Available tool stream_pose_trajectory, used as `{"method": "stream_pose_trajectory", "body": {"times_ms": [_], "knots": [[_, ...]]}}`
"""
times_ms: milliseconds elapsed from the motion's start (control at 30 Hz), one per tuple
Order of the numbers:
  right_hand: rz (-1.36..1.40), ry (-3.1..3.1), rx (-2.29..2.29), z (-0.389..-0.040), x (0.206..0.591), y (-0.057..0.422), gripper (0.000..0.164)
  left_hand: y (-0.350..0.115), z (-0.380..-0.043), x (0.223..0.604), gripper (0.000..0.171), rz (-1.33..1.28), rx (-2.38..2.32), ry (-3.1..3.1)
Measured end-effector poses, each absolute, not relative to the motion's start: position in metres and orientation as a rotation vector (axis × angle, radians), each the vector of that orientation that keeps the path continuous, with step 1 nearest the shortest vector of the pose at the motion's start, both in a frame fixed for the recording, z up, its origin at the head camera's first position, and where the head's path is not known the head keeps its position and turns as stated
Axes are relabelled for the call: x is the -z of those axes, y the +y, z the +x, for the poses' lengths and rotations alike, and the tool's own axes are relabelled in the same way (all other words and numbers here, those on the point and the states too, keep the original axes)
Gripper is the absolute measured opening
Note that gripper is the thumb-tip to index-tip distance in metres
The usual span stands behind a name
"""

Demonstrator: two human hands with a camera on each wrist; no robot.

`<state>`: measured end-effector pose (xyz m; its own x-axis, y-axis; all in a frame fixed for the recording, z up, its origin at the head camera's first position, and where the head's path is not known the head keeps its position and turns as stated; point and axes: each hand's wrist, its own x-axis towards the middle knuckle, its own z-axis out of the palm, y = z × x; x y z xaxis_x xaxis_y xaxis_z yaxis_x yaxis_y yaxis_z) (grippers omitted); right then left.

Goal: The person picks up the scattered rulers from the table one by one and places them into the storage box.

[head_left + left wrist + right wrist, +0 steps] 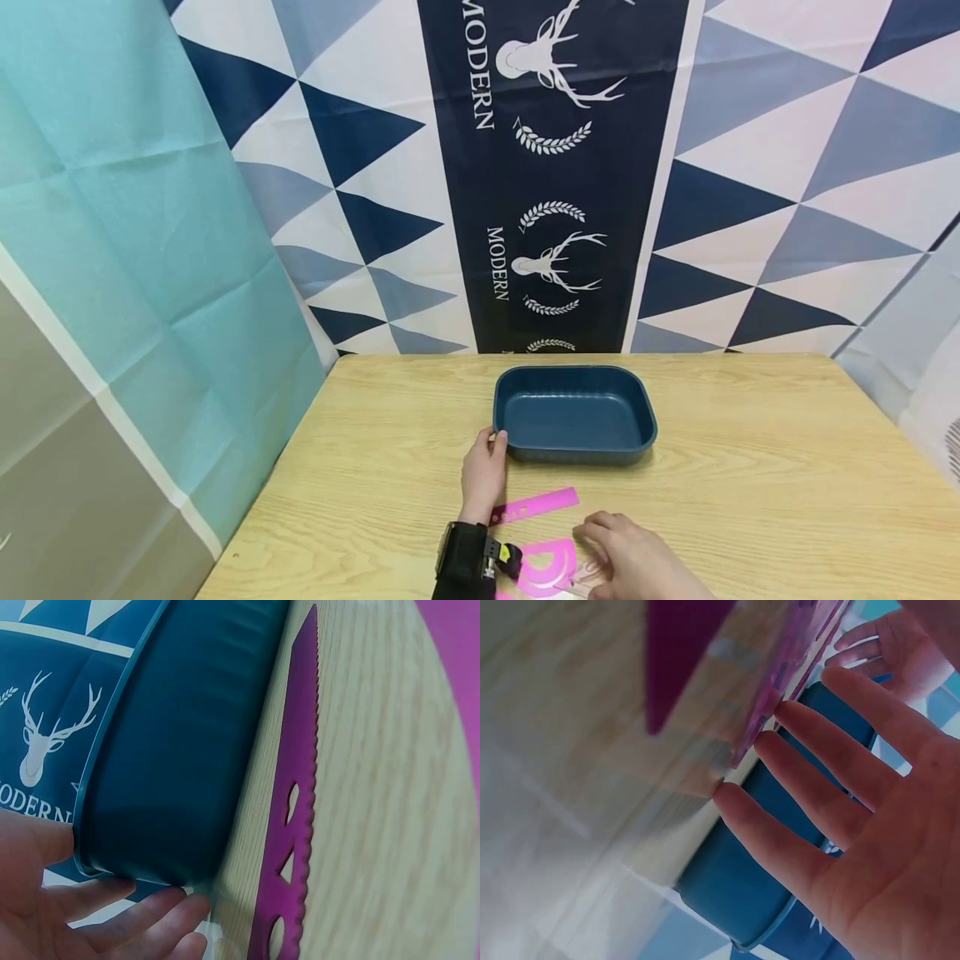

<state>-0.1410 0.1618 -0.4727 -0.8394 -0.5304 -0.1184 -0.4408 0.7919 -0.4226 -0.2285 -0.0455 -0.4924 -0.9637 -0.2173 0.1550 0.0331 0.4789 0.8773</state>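
A dark blue rectangular plastic tray (573,457) stands on the table. At its left end my left hand (483,475) holds the rim; in the left wrist view the thumb lies against the rim and the fingers extend along the outer wall. A pink ruler (542,503) with cut-out shapes and a wavy edge lies in front of the tray. Nearer to me is a pink protractor (564,562), partly hidden by the left wrist. My right hand (637,554), fingers spread, touches the tabletop beside the protractor, over a translucent pale piece (588,573) it partly covers.
The wooden table (757,483) reaches back to a patterned cloth (360,167). Another pink piece (504,596) shows at the bottom edge. A teal curtain (150,250) hangs on the left; a white object (937,400) stands past the right edge.
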Motion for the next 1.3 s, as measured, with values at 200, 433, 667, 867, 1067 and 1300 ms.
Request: {"method": "stream_pose_trajectory", "body": {"times_ms": [200, 433, 667, 867, 1067, 1300], "knots": [[-0.759, 2.729, 0.572, -0.14, 0.471, 0.162, 0.061, -0.046, -0.229, 0.49, 0.038, 0.189, 1.462, -2.518], [-0.825, 2.776, 0.517, -0.138, 0.471, 0.161, 0.051, -0.047, -0.228, 0.489, 0.038, 0.184, 1.451, -2.53], [-0.908, 2.832, 0.513, -0.135, 0.472, 0.161, 0.04, -0.049, -0.226, 0.488, 0.038, 0.177, 1.451, -2.535], [-0.924, 2.843, 0.545, -0.132, 0.473, 0.161, 0.037, -0.05, -0.224, 0.488, 0.038, 0.17, 1.451, -2.536], [-0.914, 2.849, 0.555, -0.13, 0.475, 0.16, 0.032, -0.051, -0.222, 0.489, 0.037, 0.181, 1.455, -2.547], [-0.879, 2.835, 0.562, -0.13, 0.475, 0.158, 0.031, -0.053, -0.22, 0.49, 0.037, 0.176, 1.461, -2.554]]}}
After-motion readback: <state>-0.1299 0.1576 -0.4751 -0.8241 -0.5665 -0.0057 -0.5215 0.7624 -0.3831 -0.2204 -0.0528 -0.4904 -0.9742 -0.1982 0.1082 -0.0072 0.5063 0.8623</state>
